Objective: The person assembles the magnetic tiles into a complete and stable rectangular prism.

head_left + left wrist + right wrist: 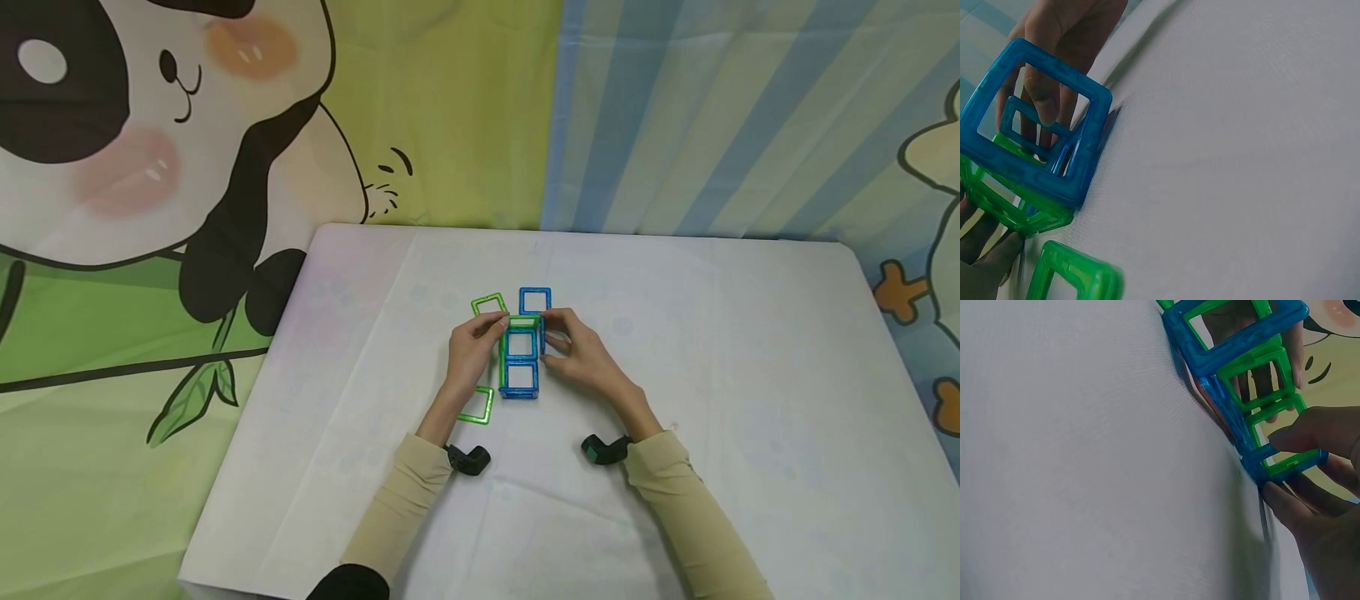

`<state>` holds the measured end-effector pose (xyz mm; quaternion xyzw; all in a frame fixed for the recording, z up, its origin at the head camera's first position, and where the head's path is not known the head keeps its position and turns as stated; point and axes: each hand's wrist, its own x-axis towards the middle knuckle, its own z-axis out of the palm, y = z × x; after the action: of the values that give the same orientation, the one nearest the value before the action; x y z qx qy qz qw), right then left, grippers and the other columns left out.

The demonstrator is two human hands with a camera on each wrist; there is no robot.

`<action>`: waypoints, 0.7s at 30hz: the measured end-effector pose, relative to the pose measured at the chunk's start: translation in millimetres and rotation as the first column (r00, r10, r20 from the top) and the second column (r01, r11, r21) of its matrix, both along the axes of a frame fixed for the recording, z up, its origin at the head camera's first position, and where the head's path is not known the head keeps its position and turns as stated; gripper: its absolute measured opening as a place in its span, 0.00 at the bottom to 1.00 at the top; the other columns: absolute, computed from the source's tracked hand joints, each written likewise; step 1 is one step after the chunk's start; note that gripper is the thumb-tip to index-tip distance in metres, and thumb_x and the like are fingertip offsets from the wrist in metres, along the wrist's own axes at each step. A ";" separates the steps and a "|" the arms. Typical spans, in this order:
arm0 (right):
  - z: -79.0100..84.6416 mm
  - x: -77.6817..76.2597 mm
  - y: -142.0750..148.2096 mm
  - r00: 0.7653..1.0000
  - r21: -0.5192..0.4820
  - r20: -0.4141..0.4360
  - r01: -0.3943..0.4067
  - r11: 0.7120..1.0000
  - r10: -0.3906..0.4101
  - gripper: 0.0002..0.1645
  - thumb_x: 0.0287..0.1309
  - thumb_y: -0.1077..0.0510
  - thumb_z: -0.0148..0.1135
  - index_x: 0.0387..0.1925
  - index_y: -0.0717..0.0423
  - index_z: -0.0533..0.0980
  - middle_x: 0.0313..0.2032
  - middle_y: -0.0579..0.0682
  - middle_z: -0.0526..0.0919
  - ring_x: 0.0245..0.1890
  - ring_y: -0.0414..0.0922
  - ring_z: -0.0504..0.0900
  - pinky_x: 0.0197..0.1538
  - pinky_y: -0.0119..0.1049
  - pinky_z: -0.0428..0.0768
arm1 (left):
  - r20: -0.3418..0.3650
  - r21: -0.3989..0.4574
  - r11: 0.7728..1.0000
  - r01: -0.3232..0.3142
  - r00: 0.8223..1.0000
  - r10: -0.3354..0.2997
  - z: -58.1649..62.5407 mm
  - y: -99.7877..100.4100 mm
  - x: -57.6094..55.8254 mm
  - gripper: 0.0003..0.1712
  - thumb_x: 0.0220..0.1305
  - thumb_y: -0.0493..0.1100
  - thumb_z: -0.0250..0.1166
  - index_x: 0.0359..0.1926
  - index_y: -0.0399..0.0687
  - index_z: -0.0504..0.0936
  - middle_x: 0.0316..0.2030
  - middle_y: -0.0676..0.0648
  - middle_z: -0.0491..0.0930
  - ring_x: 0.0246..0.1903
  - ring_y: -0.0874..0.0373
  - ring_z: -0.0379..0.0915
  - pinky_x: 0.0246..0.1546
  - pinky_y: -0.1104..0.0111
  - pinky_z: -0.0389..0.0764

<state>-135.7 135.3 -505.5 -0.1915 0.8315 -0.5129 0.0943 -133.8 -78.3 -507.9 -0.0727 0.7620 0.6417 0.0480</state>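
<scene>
1. Big cartoon pictures and blue stripes cover the cloth wall [465,117] behind a white table [712,350].
2. On the table, near the middle, sits a block shape [521,361] made of blue and green square frames, right between the two hands.
3. Both arms reach forward in tan sleeves [693,508], and the wrists bend in toward each other.
4. At the left side, the left hand [471,350] has its thumb and pointer finger close together, pinching the far top corner of the green wall [502,367].
5. Over on the right, the right hand [583,354] pinches an upright blue square [542,337] between thumb and fingers.
6. One green square [488,406] lies flat beside the left wrist, and a flat blue square [535,290] lies behind the shape.
</scene>
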 end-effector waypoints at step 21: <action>3.2 1.9 -1.7 1.000 0.045 0.021 -0.011 0.999 0.011 0.45 0.58 0.74 0.66 0.74 0.62 0.57 0.72 0.64 0.66 0.73 0.61 0.67 0.69 0.44 0.74 | 0.013 0.006 1.000 -0.004 1.000 0.004 4.1 -0.5 3.0 0.18 0.72 0.52 0.66 0.57 0.51 0.87 0.58 0.51 0.84 0.65 0.54 0.76 0.67 0.58 0.75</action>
<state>-133.9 133.6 -502.3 -0.1886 0.8409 -0.4952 0.1101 -130.7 -78.8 -503.8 -0.0784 0.7596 0.6435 0.0518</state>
